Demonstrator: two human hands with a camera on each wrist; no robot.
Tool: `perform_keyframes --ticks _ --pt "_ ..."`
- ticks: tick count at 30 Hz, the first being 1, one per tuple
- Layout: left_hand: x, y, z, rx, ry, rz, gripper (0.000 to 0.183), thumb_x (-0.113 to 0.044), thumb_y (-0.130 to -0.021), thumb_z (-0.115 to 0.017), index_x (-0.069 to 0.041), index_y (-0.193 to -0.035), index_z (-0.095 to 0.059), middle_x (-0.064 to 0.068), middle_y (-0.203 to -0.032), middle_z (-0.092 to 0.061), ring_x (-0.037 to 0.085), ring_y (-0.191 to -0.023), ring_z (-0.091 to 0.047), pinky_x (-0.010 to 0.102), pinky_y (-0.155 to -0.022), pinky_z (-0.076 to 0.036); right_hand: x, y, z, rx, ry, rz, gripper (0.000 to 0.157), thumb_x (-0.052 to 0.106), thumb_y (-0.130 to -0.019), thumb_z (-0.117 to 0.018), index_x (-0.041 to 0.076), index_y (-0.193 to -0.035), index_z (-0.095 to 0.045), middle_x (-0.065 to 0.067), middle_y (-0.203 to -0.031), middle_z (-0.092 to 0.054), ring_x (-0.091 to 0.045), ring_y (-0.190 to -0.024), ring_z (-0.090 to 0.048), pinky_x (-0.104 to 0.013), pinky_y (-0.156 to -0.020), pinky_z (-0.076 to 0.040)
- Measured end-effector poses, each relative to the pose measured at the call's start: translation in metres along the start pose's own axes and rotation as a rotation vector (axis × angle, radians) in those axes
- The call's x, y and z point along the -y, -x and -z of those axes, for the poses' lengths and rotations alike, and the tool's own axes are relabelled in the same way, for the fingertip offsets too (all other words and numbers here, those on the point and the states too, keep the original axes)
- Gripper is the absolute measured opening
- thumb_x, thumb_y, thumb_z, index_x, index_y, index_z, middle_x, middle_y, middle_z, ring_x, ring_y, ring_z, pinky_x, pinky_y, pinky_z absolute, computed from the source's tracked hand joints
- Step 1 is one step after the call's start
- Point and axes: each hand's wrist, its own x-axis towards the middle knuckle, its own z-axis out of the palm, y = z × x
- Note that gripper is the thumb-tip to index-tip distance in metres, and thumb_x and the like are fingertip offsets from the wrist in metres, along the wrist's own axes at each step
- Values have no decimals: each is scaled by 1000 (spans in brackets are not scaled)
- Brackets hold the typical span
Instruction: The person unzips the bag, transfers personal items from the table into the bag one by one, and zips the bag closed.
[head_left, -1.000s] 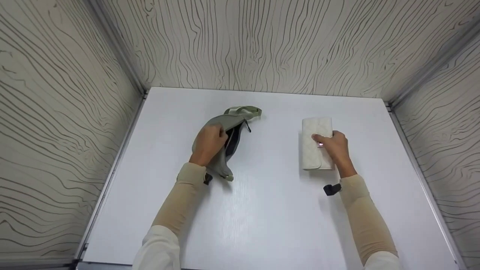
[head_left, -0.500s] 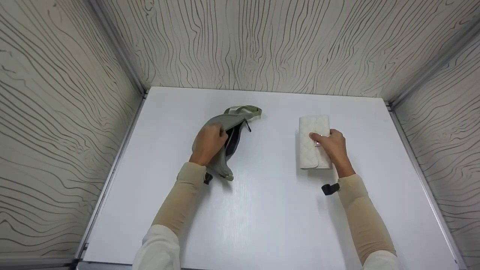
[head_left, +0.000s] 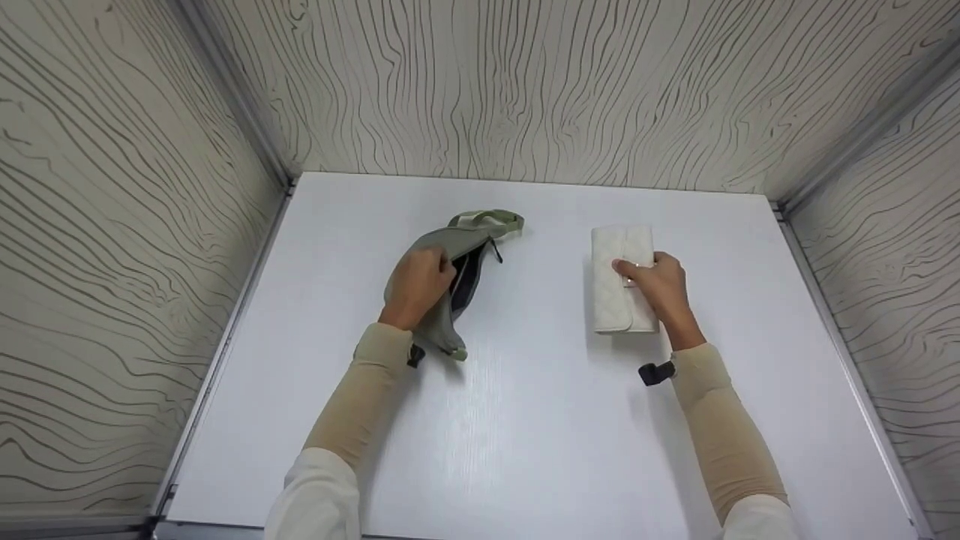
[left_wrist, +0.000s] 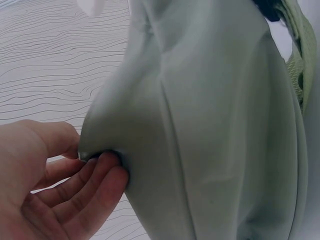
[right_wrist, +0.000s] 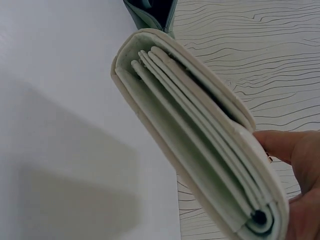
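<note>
A grey-green waist bag (head_left: 442, 322) lies left of centre on the table, its zip opening parted to show a dark lining. My left hand (head_left: 418, 283) pinches the bag's edge beside that opening; in the left wrist view thumb and fingers (left_wrist: 102, 192) hold the fabric rim. On the right, my right hand (head_left: 661, 285) grips a cream quilted wallet (head_left: 611, 292), thumb on the front near its metal clasp, other fingers behind. Seen end-on in the right wrist view, the wallet (right_wrist: 195, 140) shows several inner layers and hangs over the white tabletop, casting a shadow.
The white table (head_left: 510, 435) is walled on its left, right and far sides by wood-grain panels (head_left: 480, 90). A green strap (head_left: 487, 219) trails from the bag's far end. Dark wrist mounts (head_left: 656, 373) stick out from the sleeves.
My right hand has moved the wallet slightly left and away from me, toward the bag. The left hand and the bag stay where they were.
</note>
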Motion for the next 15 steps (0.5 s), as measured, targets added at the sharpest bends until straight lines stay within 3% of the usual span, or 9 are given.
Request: perform_keyframes --ticks 15 --pt "-2 -3 0 2 -9 13 33 -7 -100 -60 -15 -71 -46 -1 -67 -41 15 -62 -42 33 -59 -36 5 1 -8 13 -5 39 77 41 -98 -72 -11 -149 -47 -25 -133 -62 -27 -110 -62 -27 -83 -52"
